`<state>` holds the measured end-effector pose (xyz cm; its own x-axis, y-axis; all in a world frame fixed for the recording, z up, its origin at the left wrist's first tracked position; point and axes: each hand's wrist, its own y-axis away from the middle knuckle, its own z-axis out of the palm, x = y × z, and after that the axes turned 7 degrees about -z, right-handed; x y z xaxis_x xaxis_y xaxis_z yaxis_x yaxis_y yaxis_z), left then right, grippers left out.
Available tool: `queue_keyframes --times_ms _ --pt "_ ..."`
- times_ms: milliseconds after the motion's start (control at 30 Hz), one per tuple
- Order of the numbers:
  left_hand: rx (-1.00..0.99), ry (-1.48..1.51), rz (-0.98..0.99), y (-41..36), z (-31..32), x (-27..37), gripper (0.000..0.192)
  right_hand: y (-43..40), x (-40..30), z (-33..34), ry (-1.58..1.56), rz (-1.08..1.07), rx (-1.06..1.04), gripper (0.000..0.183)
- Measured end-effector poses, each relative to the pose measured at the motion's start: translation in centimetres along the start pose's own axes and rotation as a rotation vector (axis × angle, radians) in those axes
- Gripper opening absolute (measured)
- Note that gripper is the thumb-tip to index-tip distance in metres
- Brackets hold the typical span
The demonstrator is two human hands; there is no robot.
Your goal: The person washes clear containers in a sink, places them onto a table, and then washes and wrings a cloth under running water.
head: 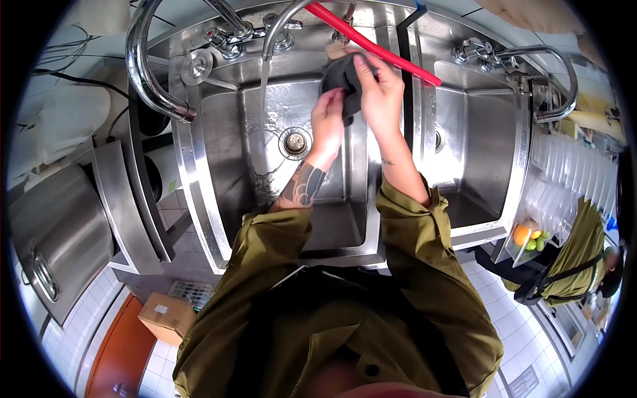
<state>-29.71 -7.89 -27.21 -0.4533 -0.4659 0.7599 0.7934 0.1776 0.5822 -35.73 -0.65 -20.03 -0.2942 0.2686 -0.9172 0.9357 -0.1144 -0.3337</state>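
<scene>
Both my hands hold a dark grey cloth-like piece (352, 74) over the back right part of the left steel sink basin (338, 224). My left hand (328, 122) grips its lower left edge, and my right hand (380, 94) pinches it from above and the right. Whether it is cloth or soft rubber I cannot tell. A tan block (337, 51) sits just behind it. From the spout of a chrome faucet (268, 47), water runs down into the basin, left of the drain strainer (295, 143). A red hose or tube (373, 45) slants behind my right hand.
A second steel basin (487, 149) lies to the right under another curved faucet (562, 69). A thick chrome spout (144, 64) arches at the left, near a round metal strainer (197, 66). Clear containers (552, 204) and fruit (532, 239) are at the right, near a co-worker (572, 263).
</scene>
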Motion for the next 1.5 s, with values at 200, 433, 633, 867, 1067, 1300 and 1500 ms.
queue_keyframes --times_ms 200,433,633,867,1067,1300,1500 --pt "-0.267 0.535 -0.149 -5.8 0.3 2.6 0.016 1.5 -2.5 -0.3 0.087 -0.159 -0.263 0.016" --pt "-0.073 -0.364 0.494 -7.6 1.4 4.2 0.017 2.0 -0.9 -2.2 0.112 0.029 -0.097 0.018" --pt "0.022 -0.529 0.876 -6.6 3.5 5.3 0.012 3.2 -0.6 -1.9 0.093 0.061 -0.082 0.024" --pt "-0.004 0.688 0.1 -7.4 5.9 4.2 0.008 4.0 -1.5 -1.9 0.1 0.094 -0.007 0.028" --pt "-0.391 0.228 0.128 -8.3 4.3 3.9 0.007 4.6 -0.4 -3.0 0.09 0.114 -0.024 0.024" --pt "-0.349 0.31 0.431 -11.7 -1.9 2.2 0.018 2.3 1.9 0.5 -0.353 0.6 -0.18 0.018" --pt "0.018 -0.606 0.482 -6.4 0.7 7.6 0.028 2.3 6.2 4.1 -0.916 1.089 0.039 0.022"
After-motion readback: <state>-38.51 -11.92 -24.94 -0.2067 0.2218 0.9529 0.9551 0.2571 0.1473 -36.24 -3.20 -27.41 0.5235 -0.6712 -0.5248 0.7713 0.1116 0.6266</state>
